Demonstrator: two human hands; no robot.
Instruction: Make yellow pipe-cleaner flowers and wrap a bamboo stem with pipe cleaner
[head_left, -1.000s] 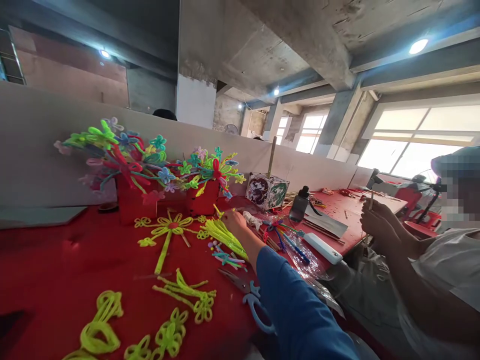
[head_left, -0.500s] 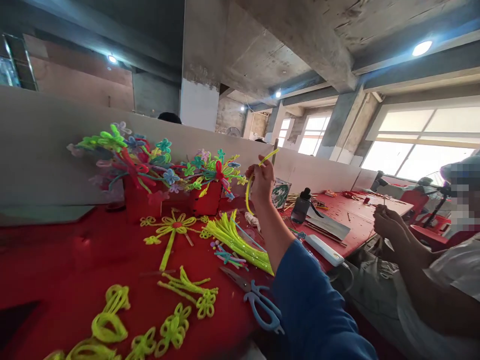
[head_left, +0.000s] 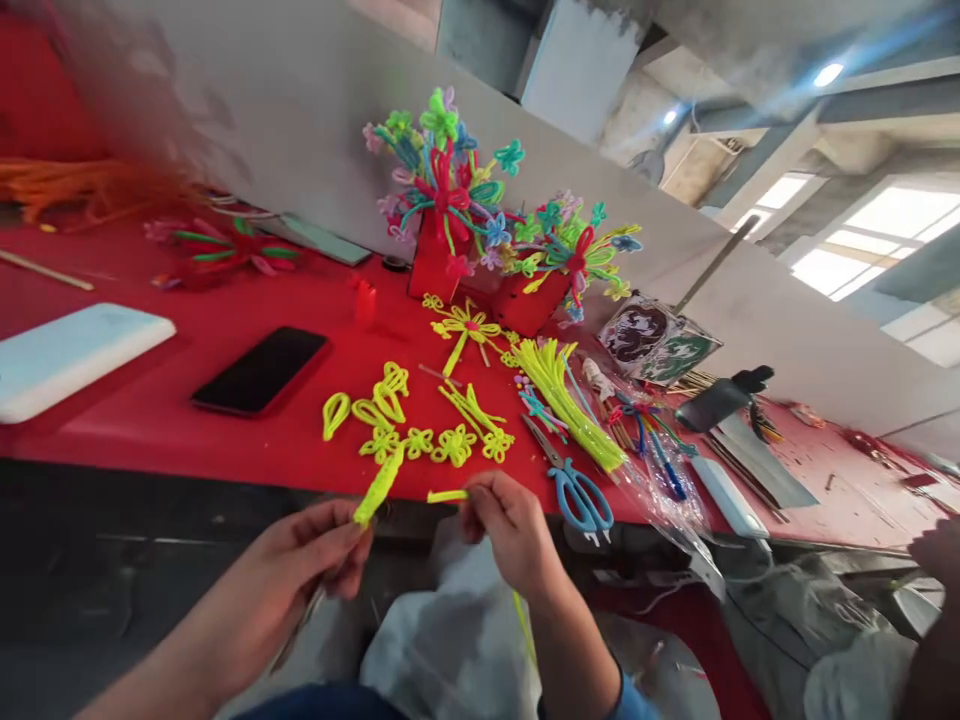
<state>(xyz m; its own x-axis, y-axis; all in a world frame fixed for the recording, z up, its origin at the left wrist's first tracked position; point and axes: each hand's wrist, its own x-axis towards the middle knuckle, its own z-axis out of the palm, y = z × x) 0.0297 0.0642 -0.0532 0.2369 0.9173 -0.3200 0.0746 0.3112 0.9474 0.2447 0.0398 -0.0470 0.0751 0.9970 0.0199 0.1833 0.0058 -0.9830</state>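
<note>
My left hand (head_left: 319, 550) is closed on a thin stick whose top is wrapped in a yellow pipe-cleaner piece (head_left: 381, 487). Pinched in my right hand (head_left: 514, 530) is a yellow pipe cleaner (head_left: 448, 496); one end points toward the wrapped stick, and its tail hangs below the palm. The two pieces are apart, over the table's front edge. Just beyond lie several yellow pipe-cleaner flowers (head_left: 454, 445) and loops (head_left: 337, 414). Blue-handled scissors (head_left: 577, 495) rest beside a bundle of yellow pipe cleaners (head_left: 574, 405) to the right.
Two red pots (head_left: 435, 255) of colourful pipe-cleaner flowers stand by the white partition. A black phone (head_left: 261, 370) and a white device (head_left: 82, 355) lie on the left. A dark bottle (head_left: 724, 398) and a white power strip (head_left: 729, 497) are on the right. Another person's hand (head_left: 937, 550) shows at the right edge.
The view has swung left and down. My right hand, earlier raised above the bundle with the pipe cleaner, is now low near the front edge. My left hand has come into view with the wrapped stick.
</note>
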